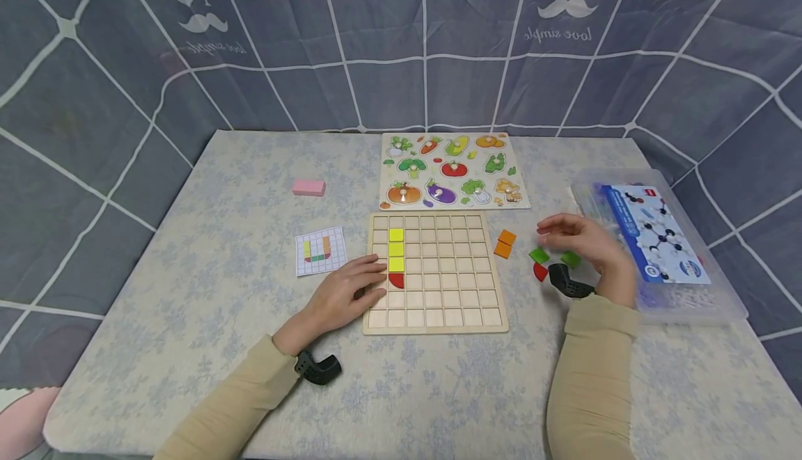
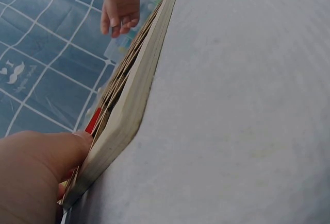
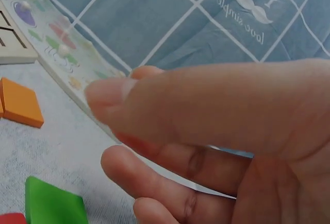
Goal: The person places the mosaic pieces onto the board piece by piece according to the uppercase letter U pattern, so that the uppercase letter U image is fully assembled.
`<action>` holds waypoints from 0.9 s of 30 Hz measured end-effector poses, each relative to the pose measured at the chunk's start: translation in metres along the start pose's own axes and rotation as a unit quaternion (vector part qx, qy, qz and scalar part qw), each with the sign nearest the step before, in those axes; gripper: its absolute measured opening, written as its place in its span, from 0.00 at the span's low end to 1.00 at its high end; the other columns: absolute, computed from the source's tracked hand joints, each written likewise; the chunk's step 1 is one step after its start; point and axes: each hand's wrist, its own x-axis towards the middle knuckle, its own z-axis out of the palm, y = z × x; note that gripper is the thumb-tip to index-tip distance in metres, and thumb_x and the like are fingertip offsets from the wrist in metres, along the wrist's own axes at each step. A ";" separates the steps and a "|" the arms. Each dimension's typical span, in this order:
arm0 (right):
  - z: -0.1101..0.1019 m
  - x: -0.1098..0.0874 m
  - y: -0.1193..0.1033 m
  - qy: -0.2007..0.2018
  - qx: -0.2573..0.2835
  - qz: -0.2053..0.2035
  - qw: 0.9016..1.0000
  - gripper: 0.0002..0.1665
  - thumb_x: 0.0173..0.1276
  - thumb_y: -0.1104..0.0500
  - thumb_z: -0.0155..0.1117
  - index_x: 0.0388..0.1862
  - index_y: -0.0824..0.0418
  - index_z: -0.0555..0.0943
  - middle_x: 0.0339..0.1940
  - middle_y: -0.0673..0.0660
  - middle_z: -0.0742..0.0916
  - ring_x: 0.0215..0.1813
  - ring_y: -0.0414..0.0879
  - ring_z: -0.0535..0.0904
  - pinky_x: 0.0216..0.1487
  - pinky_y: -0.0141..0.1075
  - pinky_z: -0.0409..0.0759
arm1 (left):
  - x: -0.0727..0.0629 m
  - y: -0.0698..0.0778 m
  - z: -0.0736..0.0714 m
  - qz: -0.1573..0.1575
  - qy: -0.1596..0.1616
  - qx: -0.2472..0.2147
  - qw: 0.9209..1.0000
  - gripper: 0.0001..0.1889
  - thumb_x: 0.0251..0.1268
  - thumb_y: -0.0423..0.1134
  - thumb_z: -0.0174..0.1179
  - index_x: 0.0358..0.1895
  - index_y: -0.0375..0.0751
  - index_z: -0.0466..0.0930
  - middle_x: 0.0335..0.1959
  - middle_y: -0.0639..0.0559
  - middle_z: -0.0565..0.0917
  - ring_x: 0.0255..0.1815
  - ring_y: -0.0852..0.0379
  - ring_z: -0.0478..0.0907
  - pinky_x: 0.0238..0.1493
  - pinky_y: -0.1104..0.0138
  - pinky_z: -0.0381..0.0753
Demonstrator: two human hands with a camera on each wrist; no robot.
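My left hand (image 1: pixel 343 294) lies at the left edge of the wooden grid board (image 1: pixel 443 317), its fingertips over the squares there. Beside those fingertips, yellow square tiles (image 1: pixel 397 235) form a column with a red quarter-round tile (image 1: pixel 396 280) below. In the left wrist view, the thumb (image 2: pixel 67 149) is at the board's edge near a bit of red. Nothing shows between the loosely bent fingers of my right hand (image 1: pixel 583 241), raised over the right side. Close by lie green tiles (image 1: pixel 539 256), another red tile (image 1: pixel 540 272) and orange tiles (image 1: pixel 503 244).
A pattern card (image 1: pixel 321 251) sits left of the board, with a pink block (image 1: pixel 309 188) farther back. Behind the board is a vegetable puzzle (image 1: pixel 454 169). A clear plastic box (image 1: pixel 683 300) with a blue booklet stands at the right, near my right forearm.
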 end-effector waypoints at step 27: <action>0.003 0.004 0.008 -0.038 0.032 0.056 0.997 0.30 0.62 0.60 0.67 0.57 0.74 0.70 0.47 0.59 0.81 0.39 0.38 0.80 0.44 0.28 0.81 | 0.000 0.000 0.001 0.003 0.002 -0.004 1.000 0.16 0.64 0.41 0.60 0.49 0.34 0.83 0.56 0.44 0.79 0.64 0.47 0.68 0.68 0.63 0.67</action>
